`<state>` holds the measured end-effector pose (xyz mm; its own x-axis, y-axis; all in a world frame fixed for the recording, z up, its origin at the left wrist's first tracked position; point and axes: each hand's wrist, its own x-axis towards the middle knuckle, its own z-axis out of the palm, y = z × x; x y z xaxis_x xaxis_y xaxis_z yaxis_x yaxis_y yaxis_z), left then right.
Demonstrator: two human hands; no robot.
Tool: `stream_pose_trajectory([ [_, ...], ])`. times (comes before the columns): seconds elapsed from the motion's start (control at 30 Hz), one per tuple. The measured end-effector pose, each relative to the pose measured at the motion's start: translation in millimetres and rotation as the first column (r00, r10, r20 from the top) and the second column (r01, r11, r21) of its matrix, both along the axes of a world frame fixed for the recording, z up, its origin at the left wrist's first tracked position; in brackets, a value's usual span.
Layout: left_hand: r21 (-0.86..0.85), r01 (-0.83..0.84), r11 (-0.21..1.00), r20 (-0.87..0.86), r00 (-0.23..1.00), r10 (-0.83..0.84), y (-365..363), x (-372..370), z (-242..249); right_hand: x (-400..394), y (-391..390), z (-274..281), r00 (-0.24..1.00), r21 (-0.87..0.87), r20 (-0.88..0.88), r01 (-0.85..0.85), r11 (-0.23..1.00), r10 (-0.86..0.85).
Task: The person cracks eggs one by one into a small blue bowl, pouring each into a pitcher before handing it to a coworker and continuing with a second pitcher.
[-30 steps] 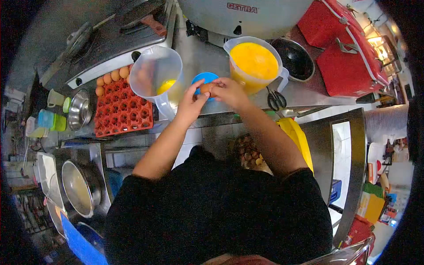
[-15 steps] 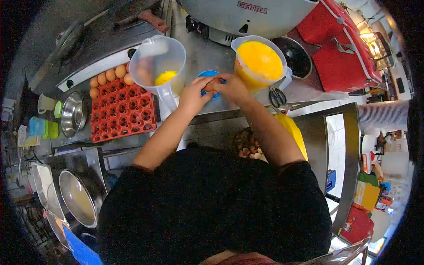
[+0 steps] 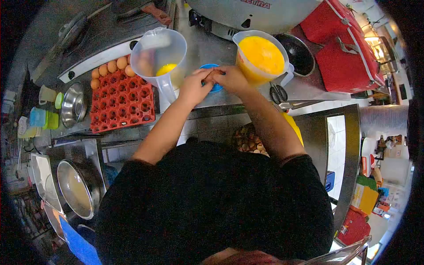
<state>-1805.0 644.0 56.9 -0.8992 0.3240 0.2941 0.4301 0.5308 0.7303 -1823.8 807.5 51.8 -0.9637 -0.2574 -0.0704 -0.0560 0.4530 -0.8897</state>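
My left hand (image 3: 197,87) and my right hand (image 3: 231,79) meet over a small blue bowl (image 3: 216,88), fingers curled around an egg that they now almost wholly hide. To the left, a clear plastic measuring jug (image 3: 165,81) holds a little yellow egg at its bottom. Right of my hands, a second jug (image 3: 253,76) is nearly full of yellow-orange egg liquid (image 3: 263,54). The red egg tray (image 3: 123,104) at the left has mostly bare pockets, with several brown eggs (image 3: 112,66) along its far edge.
Black-handled scissors (image 3: 278,93) lie by the counter edge, near a dark bowl (image 3: 300,57) and a red insulated bag (image 3: 346,62). A large metal appliance (image 3: 247,13) stands behind. Below the counter, a container holds eggshells (image 3: 252,143). Steel bowls (image 3: 73,106) are at left.
My hands have closed further over the egg, which showed between the fingers before and is now mostly covered. The camera view has shifted slightly. Both jugs stay on the counter.
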Motion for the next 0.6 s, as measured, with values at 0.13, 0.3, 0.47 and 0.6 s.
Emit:
stream_pose_trajectory([
  [0.13, -0.001, 0.014, 1.000, 0.024, 1.000, -0.014, 1.0, -5.4, 2.0, 5.8, -2.5, 16.6, 1.000, 0.011, 0.006, 0.006, 1.000, -0.006],
  [0.3, -0.046, -0.007, 0.999, 0.024, 1.000, 0.008, 2.2, -5.9, 3.4, -1.3, -2.4, 7.2, 1.000, 0.070, -0.004, 0.007, 0.997, -0.006],
  [0.47, 0.032, -0.009, 0.999, 0.048, 0.999, 0.007, -0.8, -15.9, -9.5, -3.5, 2.2, -2.9, 0.999, 0.074, -0.044, 0.009, 0.997, -0.006],
  [0.6, 0.070, -0.042, 0.997, 0.143, 0.989, 0.031, -0.9, -22.2, -21.1, 0.4, 0.6, 3.8, 0.999, 0.121, -0.036, 0.041, 0.992, -0.037],
])
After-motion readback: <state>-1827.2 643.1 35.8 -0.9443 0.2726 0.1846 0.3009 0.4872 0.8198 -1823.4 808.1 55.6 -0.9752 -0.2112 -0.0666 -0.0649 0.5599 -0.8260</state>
